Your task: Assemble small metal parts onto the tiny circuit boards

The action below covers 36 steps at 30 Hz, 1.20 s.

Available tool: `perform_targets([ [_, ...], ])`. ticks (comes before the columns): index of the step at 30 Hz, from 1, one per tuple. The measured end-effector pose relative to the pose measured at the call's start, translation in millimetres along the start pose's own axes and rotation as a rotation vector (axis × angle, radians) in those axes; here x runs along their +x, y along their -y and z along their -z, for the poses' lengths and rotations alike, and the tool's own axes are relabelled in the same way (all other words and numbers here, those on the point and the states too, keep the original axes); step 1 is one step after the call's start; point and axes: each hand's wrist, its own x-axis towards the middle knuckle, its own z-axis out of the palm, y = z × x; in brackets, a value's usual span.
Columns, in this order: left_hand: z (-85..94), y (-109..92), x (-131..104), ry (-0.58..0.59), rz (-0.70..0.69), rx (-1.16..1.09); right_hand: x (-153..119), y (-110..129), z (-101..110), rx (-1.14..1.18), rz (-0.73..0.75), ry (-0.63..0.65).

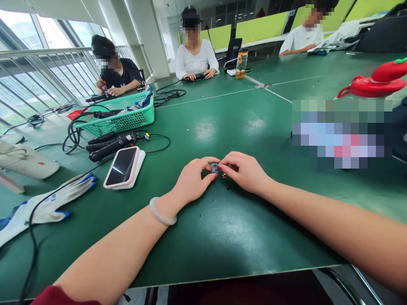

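Near the middle of the green table (241,228), my left hand (193,180) pinches a small dark part (214,168) between thumb and index finger. From the right, my right hand (243,171) meets it, its fingertips pressed together at the part's right edge. A tiny shiny metal piece (224,175) shows just under the right fingertips; whether it is held or lies on the table is unclear. A pale bracelet (162,213) circles my left wrist.
At left are a phone (121,167), black tools (111,145) with cables, a green basket (122,117) and white-blue gloves (60,199). A red-lidded container (369,87) stands right. A bottle (241,64) stands farther back. Three people sit across the table.
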Motion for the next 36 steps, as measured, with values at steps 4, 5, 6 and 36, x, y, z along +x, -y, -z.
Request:
perform_targets([
  [4,0.2,2.7,-0.3,0.015,-0.001,-0.057,-0.9,0.4,-0.3,-0.010,0.023,0.015],
  [5,0.2,3.2,-0.5,0.019,0.002,-0.067,-1.2,0.5,-0.3,-0.013,0.030,0.014],
  [6,0.0,3.5,-0.7,0.022,0.006,-0.074,-1.4,0.6,-0.3,-0.017,0.038,0.013],
  [36,-3.1,7.5,7.7,0.099,0.350,-0.750,2.9,-16.7,10.4,-0.198,-0.041,0.224],
])
